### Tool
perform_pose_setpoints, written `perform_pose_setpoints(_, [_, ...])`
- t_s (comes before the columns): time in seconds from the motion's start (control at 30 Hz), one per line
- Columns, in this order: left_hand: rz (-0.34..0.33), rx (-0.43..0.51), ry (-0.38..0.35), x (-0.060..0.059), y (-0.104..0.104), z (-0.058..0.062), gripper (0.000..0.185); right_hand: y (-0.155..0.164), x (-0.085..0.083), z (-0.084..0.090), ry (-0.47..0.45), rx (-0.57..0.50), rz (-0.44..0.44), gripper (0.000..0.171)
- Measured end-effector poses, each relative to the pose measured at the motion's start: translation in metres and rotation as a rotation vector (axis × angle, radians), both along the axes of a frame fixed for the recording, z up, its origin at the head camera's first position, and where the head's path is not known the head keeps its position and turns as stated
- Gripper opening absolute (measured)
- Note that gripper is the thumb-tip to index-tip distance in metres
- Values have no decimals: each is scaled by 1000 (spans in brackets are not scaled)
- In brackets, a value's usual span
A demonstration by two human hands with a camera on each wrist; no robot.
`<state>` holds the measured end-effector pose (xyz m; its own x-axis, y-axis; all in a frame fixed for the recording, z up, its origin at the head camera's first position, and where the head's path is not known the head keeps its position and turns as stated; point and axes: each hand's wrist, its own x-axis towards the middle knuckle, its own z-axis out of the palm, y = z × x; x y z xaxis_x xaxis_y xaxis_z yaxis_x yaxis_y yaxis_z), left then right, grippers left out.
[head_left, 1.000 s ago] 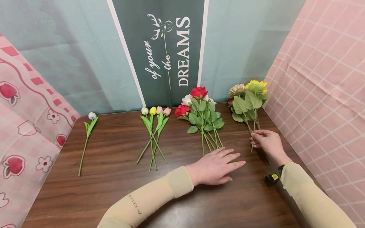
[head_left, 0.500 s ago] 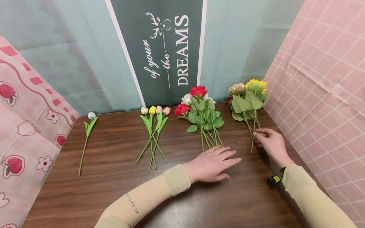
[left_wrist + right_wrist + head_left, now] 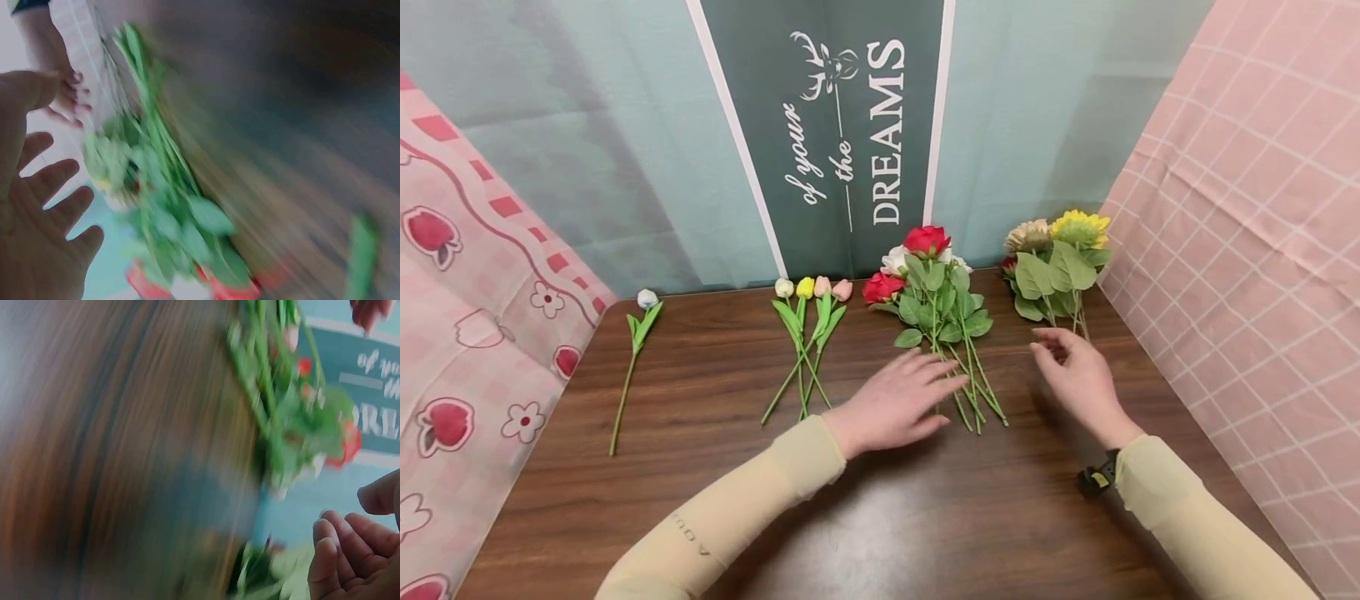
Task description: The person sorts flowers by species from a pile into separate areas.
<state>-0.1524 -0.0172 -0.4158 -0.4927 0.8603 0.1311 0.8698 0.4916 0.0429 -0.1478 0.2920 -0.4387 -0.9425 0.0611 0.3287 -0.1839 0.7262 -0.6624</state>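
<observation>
Both hands hang low over the dark wood worktop [image 3: 715,500], near its middle, on either side of the rose bunch [image 3: 936,308].

Left hand [image 3: 895,400]: palm down, fingers straight and spread, grip wide and holding nothing. Its fingertips reach the lower rose stems; whether they touch them cannot be told from the head view. The left wrist view is smeared but shows the same spread palm [image 3: 37,231] beside blurred green leaves and red blooms.

Right hand [image 3: 1075,375]: just right of the rose stems, near the base of the sunflower bunch [image 3: 1056,258]. Fingers loosely curled, thumb and forefinger apart, grip relaxed and holding nothing. The right wrist view, also heavily blurred, shows loosely bent fingers [image 3: 350,556] with no stem between them.

Rose bunch: red and white heads at the far edge, against the backdrop; stems fan toward the near side and lie flat on the worktop between the two hands.

Sunflower bunch: far right corner, yellow and tan heads leaning on the pink checked cloth [image 3: 1247,217], stems pointing near, partly behind the right hand.

To the left of the roses lies a tulip cluster [image 3: 808,333], stems crossed. Well apart, at the far left, lies a single white tulip [image 3: 636,350]. A green banner reading "DREAMS" [image 3: 886,133] stands behind. Both forearms wear beige sleeves [image 3: 760,508].
</observation>
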Motion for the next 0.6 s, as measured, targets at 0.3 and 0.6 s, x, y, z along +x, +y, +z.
perform_pose_setpoints(0.3, [356,157,54,-25,-131,-7,49,-90,4,7,-20,20,288,34])
perform_pose_setpoints(0.6, [757,146,129,-46,-277,-19,31,-197,-4,8,-5,342,683,49])
